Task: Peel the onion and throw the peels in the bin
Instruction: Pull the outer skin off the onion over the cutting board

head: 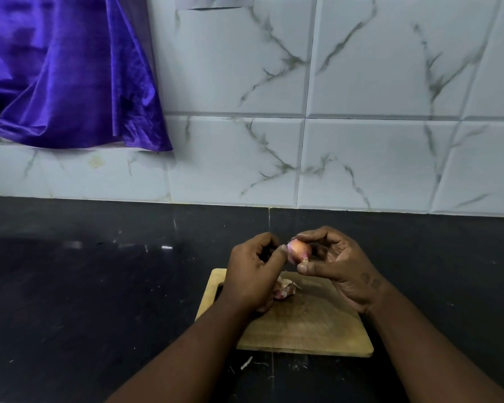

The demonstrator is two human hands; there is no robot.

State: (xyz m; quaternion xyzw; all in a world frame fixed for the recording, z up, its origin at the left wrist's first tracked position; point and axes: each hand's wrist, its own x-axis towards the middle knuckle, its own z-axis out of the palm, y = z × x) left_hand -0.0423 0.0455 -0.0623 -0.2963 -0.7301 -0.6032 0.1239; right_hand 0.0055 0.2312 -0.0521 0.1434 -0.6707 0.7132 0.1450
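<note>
A small pinkish onion is held above the wooden cutting board. My right hand pinches it between thumb and curled fingers. My left hand is curled, and its thumb tip presses on the onion's left side where the skin is loose. A small heap of pale pink peels lies on the board, partly hidden behind my left hand. No bin is in view.
The board sits on a dark stone counter that runs to a white marble-look tiled wall. A purple cloth hangs at the upper left. Small peel scraps lie on the counter in front of the board.
</note>
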